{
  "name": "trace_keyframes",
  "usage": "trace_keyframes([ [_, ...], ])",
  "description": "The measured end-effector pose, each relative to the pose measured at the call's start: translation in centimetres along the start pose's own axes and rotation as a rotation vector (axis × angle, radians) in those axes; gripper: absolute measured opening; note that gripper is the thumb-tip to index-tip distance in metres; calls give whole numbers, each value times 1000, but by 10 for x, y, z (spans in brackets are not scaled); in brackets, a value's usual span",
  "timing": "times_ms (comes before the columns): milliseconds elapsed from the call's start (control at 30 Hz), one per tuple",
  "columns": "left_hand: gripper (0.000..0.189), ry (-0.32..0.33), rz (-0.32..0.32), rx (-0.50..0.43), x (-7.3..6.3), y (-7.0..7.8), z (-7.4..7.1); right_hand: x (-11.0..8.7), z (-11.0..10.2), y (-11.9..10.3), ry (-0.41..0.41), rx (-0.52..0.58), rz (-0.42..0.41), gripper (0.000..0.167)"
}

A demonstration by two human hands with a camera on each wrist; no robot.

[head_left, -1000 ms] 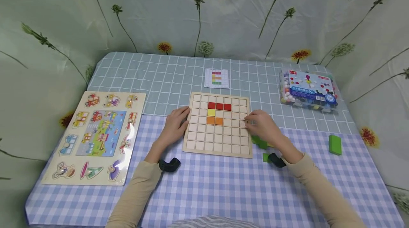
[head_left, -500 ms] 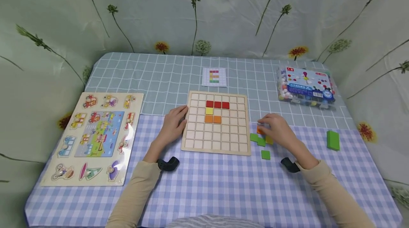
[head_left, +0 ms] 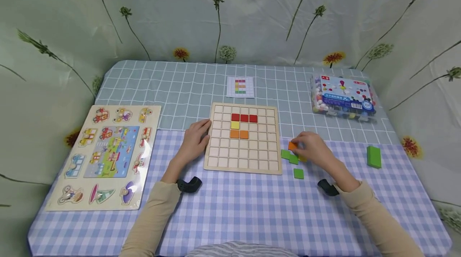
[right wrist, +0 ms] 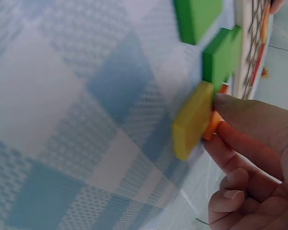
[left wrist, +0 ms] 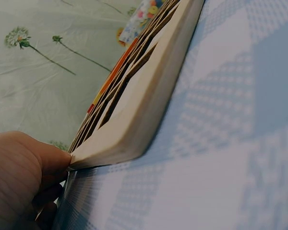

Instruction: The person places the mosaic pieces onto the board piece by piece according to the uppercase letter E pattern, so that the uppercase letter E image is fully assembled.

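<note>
A wooden grid board (head_left: 243, 153) lies mid-table, with red tiles (head_left: 244, 118) in a row, one yellow tile (head_left: 235, 125) and two orange tiles (head_left: 234, 133) in its cells. My left hand (head_left: 195, 141) rests against the board's left edge, its thumb (left wrist: 57, 162) touching the rim in the left wrist view. Off the board's right side, my right hand (head_left: 314, 149) pinches a loose orange tile (head_left: 292, 146) between thumb and fingers. Loose green tiles (head_left: 298, 173) lie beside it. A loose yellow tile (right wrist: 192, 122) sits right by the thumb in the right wrist view.
A card (head_left: 240, 94) printed with a coloured E-like pattern lies behind the board. At left is a picture puzzle board (head_left: 149, 161) with vehicles. A plastic box (head_left: 345, 99) of colourful pieces stands back right, and a green block (head_left: 373, 157) lies at right.
My right hand has left the board's right edge, moved right to the loose tiles and taken hold of an orange one. My left hand has stayed at the board's left edge.
</note>
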State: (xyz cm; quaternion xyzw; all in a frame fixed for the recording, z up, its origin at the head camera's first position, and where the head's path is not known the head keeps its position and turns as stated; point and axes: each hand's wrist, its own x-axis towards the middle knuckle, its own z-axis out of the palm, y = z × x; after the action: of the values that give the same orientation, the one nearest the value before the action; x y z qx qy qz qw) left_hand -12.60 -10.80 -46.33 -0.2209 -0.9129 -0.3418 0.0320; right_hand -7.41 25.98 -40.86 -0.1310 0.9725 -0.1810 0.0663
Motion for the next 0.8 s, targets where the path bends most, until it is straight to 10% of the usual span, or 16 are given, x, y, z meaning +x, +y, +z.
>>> trace_keyframes([
  [300,47,-5,10,7,4,0,-2,6,-3,-3,0,-36,35,24],
  [800,46,-3,7,8,-2,-2,0,44,6,-42,57,-8,-162,23],
])
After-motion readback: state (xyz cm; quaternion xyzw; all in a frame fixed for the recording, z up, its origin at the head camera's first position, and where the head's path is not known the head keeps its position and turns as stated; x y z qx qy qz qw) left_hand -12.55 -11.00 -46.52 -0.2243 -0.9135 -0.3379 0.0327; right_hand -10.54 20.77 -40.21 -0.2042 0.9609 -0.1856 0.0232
